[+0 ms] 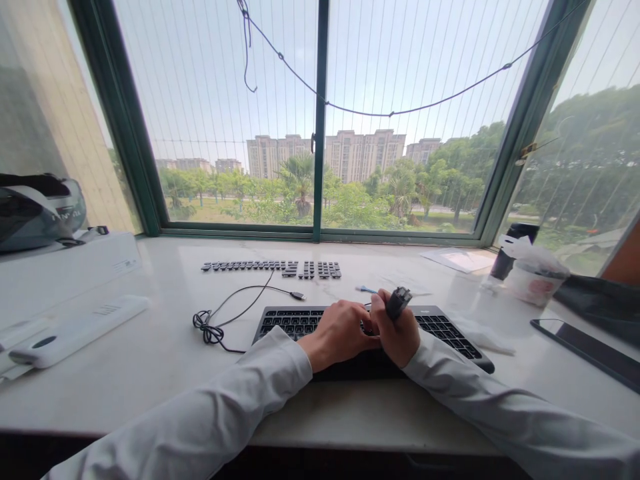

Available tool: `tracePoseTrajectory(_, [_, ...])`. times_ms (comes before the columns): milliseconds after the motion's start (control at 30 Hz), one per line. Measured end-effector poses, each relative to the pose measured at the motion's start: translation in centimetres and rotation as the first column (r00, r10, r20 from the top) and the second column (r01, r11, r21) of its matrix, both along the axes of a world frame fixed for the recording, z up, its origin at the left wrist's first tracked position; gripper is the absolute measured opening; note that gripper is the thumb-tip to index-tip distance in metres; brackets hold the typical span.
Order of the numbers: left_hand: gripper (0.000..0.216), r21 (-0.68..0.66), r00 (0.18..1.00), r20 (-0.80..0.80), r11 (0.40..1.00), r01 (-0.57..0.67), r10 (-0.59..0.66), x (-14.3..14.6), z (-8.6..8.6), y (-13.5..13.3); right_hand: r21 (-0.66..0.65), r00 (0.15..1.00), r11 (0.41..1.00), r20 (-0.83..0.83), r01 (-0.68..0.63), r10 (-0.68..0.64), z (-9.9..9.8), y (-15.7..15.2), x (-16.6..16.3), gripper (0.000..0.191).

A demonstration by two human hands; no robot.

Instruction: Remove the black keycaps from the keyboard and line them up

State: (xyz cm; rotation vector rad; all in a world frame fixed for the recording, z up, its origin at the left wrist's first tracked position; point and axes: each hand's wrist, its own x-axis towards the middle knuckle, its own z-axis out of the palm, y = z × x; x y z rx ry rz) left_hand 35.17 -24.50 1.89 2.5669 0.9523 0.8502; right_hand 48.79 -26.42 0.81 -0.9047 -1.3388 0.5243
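Note:
A black keyboard lies in front of me, with many of its key positions looking bare of caps. My right hand is wrapped around a black-handled tool, its thick end pointing up and its working end hidden by my fingers. My left hand rests over the middle of the keyboard, fingers bent and closed together against the right hand. Whatever sits between those fingertips is hidden. Behind the keyboard, removed black keycaps are laid out in rows, with a further block of keycaps at their right.
A coiled cable with a USB plug lies left of the keyboard. A white power strip and a helmet are at the left. On the right are a phone, a bagged cup and paper. Windows stand behind the table.

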Motion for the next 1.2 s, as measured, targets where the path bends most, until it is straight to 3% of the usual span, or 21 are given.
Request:
tracePoseTrajectory(100, [0.022, 0.025, 1.0, 0.001, 1.0, -0.006, 0.006, 0.0, 0.0, -0.1, 0.001, 1.0, 1.0, 0.026, 0.014, -0.014, 0.1, -0.3, -0.1, 0.037])
tracePoseTrajectory(367, [0.021, 0.105, 0.997, -0.008, 0.992, -0.073, 0.074, 0.0, 0.5, -1.0, 0.039, 0.989, 0.989, -0.04, -0.141, 0.143, 0.9, -0.9, 0.0, 0.042])
tracePoseTrajectory(700, [0.022, 0.083, 0.986, -0.042, 0.984, -0.159, 0.163, 0.1, 0.9, -1.4, 0.058, 0.951, 0.978, -0.231, -0.198, 0.206, 1.7, -0.5, -0.1, 0.043])
tracePoseTrajectory(1033, [0.02, 0.132, 0.987, -0.042, 0.98, -0.147, 0.153, -0.1, 0.8, -1.4, 0.057, 0.816, 0.959, -0.512, -0.279, 0.268, 3.6, -0.7, 0.2, 0.044])
tracePoseTrajectory(1200, [0.02, 0.151, 0.991, -0.024, 0.981, -0.123, 0.128, -0.1, 0.5, -1.0, 0.089, 0.787, 0.963, -0.56, -0.255, 0.26, 4.5, -0.6, 0.8, 0.044])
